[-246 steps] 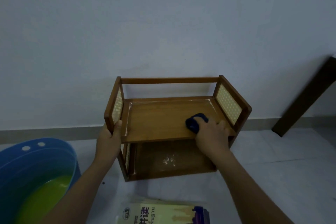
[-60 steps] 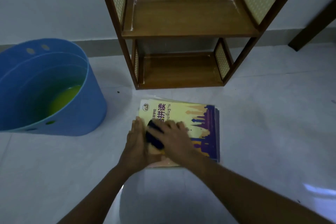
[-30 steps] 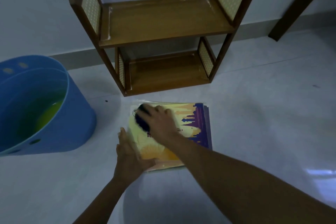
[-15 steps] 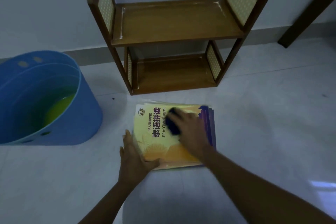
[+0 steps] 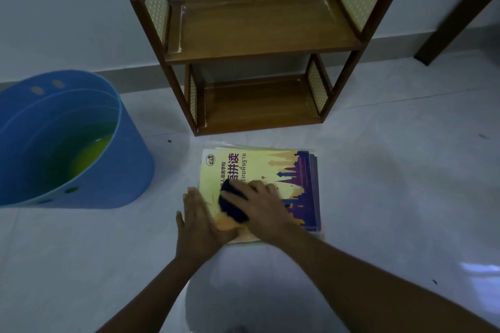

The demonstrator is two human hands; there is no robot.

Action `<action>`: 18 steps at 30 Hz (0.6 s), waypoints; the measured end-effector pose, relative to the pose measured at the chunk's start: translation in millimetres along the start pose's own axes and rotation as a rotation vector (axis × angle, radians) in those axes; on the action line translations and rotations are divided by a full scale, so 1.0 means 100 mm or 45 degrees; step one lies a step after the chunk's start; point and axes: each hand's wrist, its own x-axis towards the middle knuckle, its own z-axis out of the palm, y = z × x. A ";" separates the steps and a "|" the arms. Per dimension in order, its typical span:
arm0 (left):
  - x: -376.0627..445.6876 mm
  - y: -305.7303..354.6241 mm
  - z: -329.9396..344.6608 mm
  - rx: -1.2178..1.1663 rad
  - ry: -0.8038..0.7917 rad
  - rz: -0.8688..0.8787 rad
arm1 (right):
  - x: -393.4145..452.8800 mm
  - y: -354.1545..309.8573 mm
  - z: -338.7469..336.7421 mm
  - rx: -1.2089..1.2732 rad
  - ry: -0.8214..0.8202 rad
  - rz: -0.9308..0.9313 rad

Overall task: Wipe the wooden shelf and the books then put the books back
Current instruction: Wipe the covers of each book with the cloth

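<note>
book (image 5: 273,170) yellow, purple skyline | cloth (image 5: 232,204) dark blue | bucket (image 5: 108,170) blue

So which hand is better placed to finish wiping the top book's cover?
The right hand: it already holds the dark cloth on the top book, while the left hand lies flat, steadying the near-left corner.

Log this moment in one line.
right hand: wiping book with cloth | left hand: steadying book | shelf: empty
</note>
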 end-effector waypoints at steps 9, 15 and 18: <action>0.01 0.11 -0.09 0.347 0.015 0.214 | -0.14 0.33 -0.20 -0.021 0.109 0.693; 0.15 0.33 -0.01 0.698 0.037 0.874 | -0.15 0.25 -0.19 0.096 0.084 0.476; 0.20 0.36 -0.04 0.951 -0.018 0.976 | -0.24 0.59 -0.35 0.154 0.194 0.841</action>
